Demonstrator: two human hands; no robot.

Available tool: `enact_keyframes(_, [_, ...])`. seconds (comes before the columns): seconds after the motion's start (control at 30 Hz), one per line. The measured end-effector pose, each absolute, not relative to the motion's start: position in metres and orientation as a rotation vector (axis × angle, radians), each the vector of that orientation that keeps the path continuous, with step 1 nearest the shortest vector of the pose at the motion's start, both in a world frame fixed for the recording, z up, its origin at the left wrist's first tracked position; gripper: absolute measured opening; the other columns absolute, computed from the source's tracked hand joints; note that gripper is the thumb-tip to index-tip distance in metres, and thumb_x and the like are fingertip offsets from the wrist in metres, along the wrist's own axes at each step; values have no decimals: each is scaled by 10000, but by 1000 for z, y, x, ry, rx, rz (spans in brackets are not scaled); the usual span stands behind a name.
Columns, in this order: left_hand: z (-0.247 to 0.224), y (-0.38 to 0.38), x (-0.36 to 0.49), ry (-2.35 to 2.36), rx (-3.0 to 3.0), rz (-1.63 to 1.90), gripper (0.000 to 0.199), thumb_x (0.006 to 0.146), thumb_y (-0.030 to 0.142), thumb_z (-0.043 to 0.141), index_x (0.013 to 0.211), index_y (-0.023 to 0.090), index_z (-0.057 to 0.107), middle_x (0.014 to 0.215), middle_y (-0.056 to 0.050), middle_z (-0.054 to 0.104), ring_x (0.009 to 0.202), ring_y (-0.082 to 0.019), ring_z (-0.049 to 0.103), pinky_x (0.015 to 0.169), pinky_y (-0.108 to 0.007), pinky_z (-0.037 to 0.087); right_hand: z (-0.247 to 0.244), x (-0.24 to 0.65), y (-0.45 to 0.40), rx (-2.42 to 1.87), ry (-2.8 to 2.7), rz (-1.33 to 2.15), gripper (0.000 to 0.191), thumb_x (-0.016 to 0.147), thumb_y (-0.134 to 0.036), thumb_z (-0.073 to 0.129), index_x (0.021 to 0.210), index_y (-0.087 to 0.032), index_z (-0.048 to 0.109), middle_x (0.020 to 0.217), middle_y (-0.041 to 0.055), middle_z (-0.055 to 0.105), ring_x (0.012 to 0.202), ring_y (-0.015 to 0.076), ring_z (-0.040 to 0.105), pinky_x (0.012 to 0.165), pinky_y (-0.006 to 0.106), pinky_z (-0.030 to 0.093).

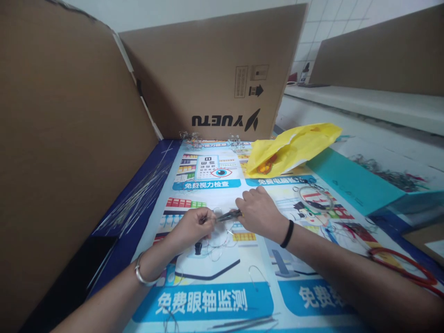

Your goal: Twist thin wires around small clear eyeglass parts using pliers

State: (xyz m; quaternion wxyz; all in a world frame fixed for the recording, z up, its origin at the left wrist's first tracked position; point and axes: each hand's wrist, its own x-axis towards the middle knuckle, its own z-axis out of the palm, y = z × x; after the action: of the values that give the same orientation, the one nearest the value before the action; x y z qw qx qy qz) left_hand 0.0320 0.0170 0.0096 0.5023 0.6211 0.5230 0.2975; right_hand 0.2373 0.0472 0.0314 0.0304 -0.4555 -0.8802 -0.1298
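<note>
My right hand, with a black band at the wrist, is closed round the handles of a pair of pliers, whose jaws point left. The jaw tips reach the fingers of my left hand, which are pinched together at the middle of the printed sheet. Whatever my left fingers hold is too small to make out. Thin wire loops lie on the sheet just below the two hands. A curved piece of wire is nearer the front.
Straight wires lie at the left. A yellow bag stands behind my right hand, beside a turquoise box with tangled wires. Red wire coil is at right; cardboard panels rise behind and left.
</note>
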Motion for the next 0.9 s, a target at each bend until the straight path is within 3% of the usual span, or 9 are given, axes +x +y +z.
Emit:
enact_keyframes(0.63, [9,16,35,1308,1610,720,94,735,245,493,680,170,503,482,54,506,397,-72,456,405,-172,319,30,233,44,-1371,-2691,-493,198,791,-303,496,773,-152,623,746,104,604,736,230,523,695,361,211])
enact_keyframes(0.9, [13,15,38,1338,1518,768,32,686,197,523,672,170,513,466,74,478,387,-60,444,408,-166,330,25,235,47,-1425,-2718,-395,238,748,-370,551,801,-150,626,768,101,628,748,224,553,719,358,233])
